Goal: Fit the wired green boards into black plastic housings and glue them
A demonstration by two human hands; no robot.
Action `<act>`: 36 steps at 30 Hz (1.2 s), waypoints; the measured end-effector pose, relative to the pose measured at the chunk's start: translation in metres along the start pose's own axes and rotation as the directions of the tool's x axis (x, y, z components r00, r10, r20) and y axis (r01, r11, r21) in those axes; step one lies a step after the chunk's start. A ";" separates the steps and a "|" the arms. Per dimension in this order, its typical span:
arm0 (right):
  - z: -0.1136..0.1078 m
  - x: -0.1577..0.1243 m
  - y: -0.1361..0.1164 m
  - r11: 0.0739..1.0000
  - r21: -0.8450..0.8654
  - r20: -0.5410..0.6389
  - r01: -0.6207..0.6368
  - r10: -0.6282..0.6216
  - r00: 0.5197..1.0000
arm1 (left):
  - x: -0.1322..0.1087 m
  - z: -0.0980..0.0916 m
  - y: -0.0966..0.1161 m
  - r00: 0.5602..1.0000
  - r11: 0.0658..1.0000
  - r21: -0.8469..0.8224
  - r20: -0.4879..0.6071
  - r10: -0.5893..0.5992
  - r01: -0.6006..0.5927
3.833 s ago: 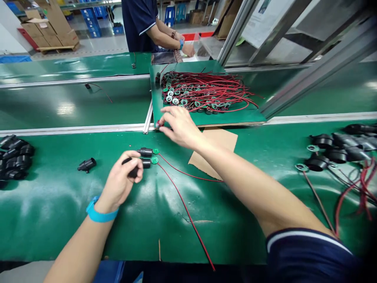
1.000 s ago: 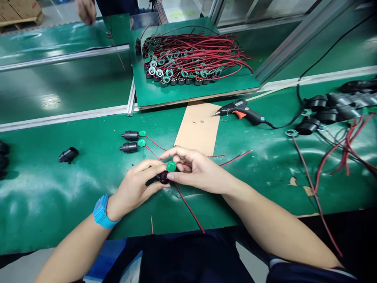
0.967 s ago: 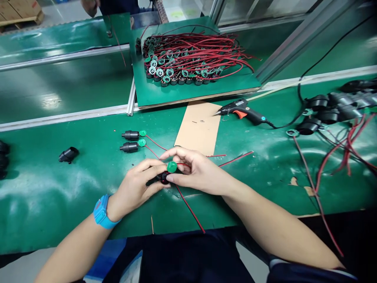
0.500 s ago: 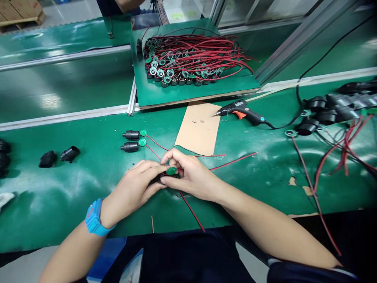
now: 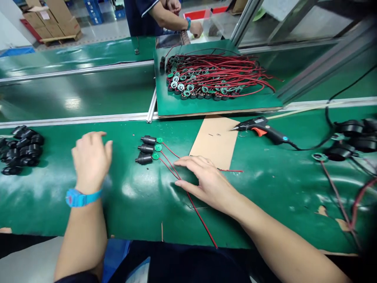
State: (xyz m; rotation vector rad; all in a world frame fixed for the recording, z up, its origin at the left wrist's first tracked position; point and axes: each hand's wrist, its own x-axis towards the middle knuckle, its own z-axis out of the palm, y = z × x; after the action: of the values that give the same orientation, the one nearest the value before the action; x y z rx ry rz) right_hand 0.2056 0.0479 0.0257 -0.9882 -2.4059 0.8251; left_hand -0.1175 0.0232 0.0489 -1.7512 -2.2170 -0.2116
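My left hand (image 5: 92,163) is over the table at left, its back to me and its fingers curled down. Whatever is beneath its fingertips is hidden. My right hand (image 5: 206,182) is open, thumb and fingers apart, beside red wires (image 5: 169,167). Three black cylindrical housings lie in a column between my hands: a top one (image 5: 148,139), a middle one (image 5: 146,148) and a bottom one (image 5: 143,158). Each has a green round disc (image 5: 158,147) at its right end, with red wire running from it.
Black housings (image 5: 22,151) are heaped at left. A glue gun (image 5: 262,129) lies by a cardboard sheet (image 5: 228,137). Behind, a green board (image 5: 212,108) bears many wired parts. More black parts (image 5: 350,137) lie at right. A co-worker's arm (image 5: 173,21) shows at the back.
The wired piece both hands held now lies below the other two. My left hand has moved left, over where two loose housings lay; my right hand has opened. The view has shifted.
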 end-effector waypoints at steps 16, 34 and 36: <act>-0.070 0.160 0.104 0.807 -0.530 -0.403 -0.261 0.031 0.915 | 0.006 0.006 0.003 0.986 0.874 -0.458 0.063 -0.153 0.165; -0.031 0.089 -0.012 0.858 -0.231 0.009 0.458 -0.469 0.883 | -0.023 0.003 0.085 0.829 -0.315 -0.771 0.474 0.297 0.554; -0.036 0.064 -0.029 0.854 -0.211 0.023 0.475 -0.482 0.876 | -0.030 0.000 0.087 0.830 -0.345 -0.770 0.410 0.378 0.537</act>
State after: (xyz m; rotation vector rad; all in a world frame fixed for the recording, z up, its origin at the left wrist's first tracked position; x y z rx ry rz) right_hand 0.1690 0.0911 0.0803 -0.4174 -2.5827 0.3744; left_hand -0.0270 0.0163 0.0324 -2.3121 -2.4789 -3.0233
